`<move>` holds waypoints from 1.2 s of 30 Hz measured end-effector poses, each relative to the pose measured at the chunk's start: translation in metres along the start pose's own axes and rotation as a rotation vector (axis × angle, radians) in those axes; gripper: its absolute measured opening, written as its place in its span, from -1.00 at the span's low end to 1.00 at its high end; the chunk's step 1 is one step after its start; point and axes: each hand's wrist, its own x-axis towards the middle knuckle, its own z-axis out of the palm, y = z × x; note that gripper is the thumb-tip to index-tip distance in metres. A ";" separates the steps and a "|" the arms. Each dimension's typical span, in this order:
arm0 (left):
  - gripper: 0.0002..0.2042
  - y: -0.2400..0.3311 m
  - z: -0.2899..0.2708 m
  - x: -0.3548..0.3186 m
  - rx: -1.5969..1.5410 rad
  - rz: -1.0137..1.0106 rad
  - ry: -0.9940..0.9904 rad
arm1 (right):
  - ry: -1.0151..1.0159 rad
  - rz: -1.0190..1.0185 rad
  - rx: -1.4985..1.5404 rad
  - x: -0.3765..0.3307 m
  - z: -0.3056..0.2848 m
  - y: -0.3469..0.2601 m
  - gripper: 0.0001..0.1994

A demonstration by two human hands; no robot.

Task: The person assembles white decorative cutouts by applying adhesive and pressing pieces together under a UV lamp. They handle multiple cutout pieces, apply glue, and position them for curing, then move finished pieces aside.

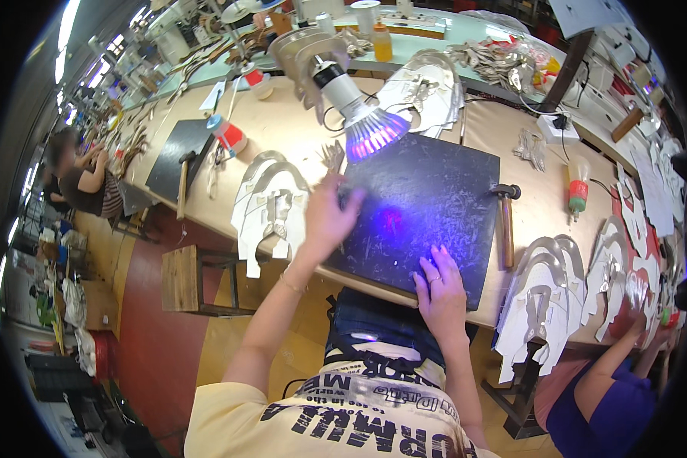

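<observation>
A square black board (427, 202) with a scuffed top lies in front of me on the tan-covered table. My left hand (333, 217) reaches over its left edge, thumb apart from the fingers. The fingertips are at a small bundle of silvery strips (331, 155); whether they touch it I cannot tell. My right hand (441, 284), with a ring on one finger, rests open on the board's near right part. Above the board hangs a lamp (374, 130) casting violet light and a red spot. Left of my left hand lies a stack of white, grey-edged shoe upper pieces (273, 206).
A hammer (505, 221) lies along the board's right edge, another hammer (183, 187) at the left. More upper pieces (538, 298) overhang the table at right, near another person's arm (614, 351). A red bottle (227, 136) and a red-and-green bottle (578, 191) stand on the table.
</observation>
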 end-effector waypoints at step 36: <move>-0.49 0.083 0.019 -0.049 -1.373 -0.464 -1.162 | 0.162 0.524 1.067 0.039 -0.045 0.008 -0.72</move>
